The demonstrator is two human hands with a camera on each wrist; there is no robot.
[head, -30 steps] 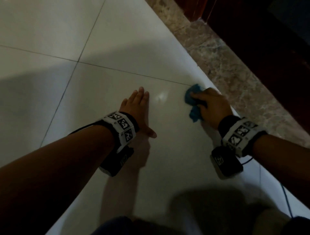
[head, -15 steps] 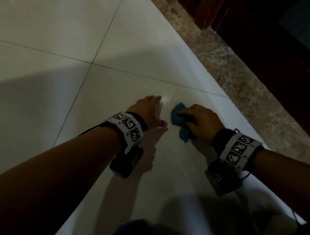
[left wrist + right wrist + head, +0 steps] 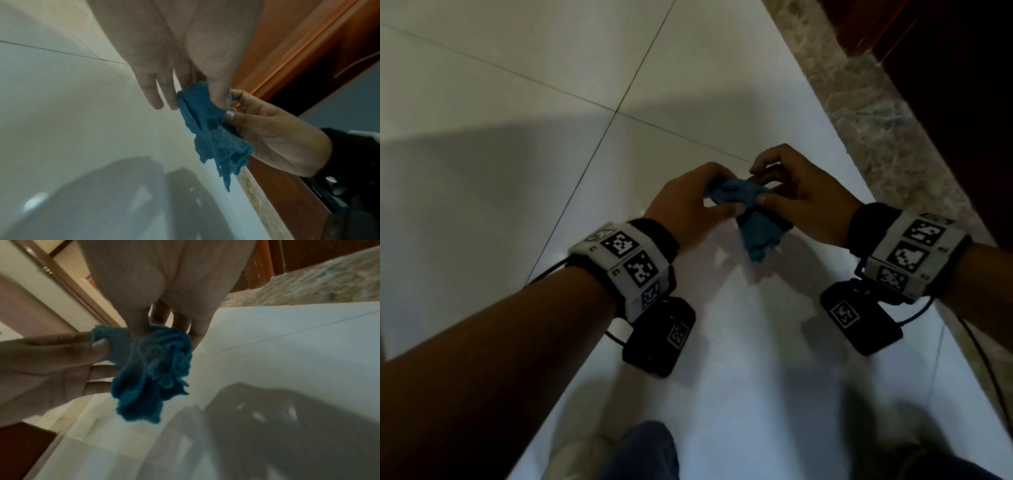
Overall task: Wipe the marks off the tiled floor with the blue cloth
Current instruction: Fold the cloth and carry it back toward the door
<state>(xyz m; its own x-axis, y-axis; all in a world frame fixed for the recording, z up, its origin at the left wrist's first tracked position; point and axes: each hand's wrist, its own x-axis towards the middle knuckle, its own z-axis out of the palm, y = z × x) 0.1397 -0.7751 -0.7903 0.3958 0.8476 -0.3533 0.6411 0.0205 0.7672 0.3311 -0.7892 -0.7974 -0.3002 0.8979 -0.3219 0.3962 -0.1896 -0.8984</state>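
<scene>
Blue cloth (image 3: 748, 212): hanging bunched above the tiled floor (image 3: 500, 171), not touching.
Left hand (image 3: 688, 202): pinching one end.
Right hand (image 3: 804, 195): pinching the other.
Progress: wiping seemingly pausing; marks impossible to make out.

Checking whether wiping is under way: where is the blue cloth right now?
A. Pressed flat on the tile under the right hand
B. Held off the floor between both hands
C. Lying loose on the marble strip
B: the left hand and right hand both pinch the blue cloth, which hangs above the tiled floor.
</scene>
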